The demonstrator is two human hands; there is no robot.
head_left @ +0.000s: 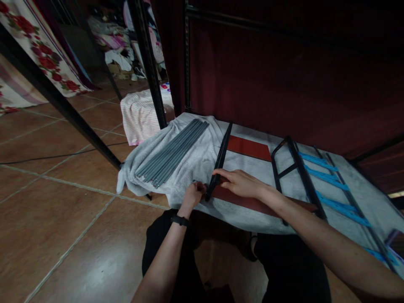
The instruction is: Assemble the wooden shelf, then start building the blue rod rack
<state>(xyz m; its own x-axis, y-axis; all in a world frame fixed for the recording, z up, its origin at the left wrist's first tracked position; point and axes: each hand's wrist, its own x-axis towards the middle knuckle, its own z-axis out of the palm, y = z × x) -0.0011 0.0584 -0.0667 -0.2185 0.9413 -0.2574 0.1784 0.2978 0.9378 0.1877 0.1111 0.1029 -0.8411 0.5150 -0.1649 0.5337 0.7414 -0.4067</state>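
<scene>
A black metal rail (221, 155) lies lengthwise on a grey towel (195, 164) spread over a low surface. My right hand (240, 183) rests flat over the rail's near end, fingers stretched out and pressing down. My left hand (194, 194) is curled in a pinch just left of that end, its fingertips at the rail tip; what it pinches is too small to name. A bundle of grey metal bars (173, 153) lies on the towel to the left. A dark red board (249, 148) lies under the rail.
A black frame with blue straps (318, 181) lies at the right on the towel. Black shelf posts (148, 63) rise behind, with a dark red panel (284, 75). A striped cloth-covered object (139, 115) and flowered fabric (41, 46) stand on the tiled floor (63, 202).
</scene>
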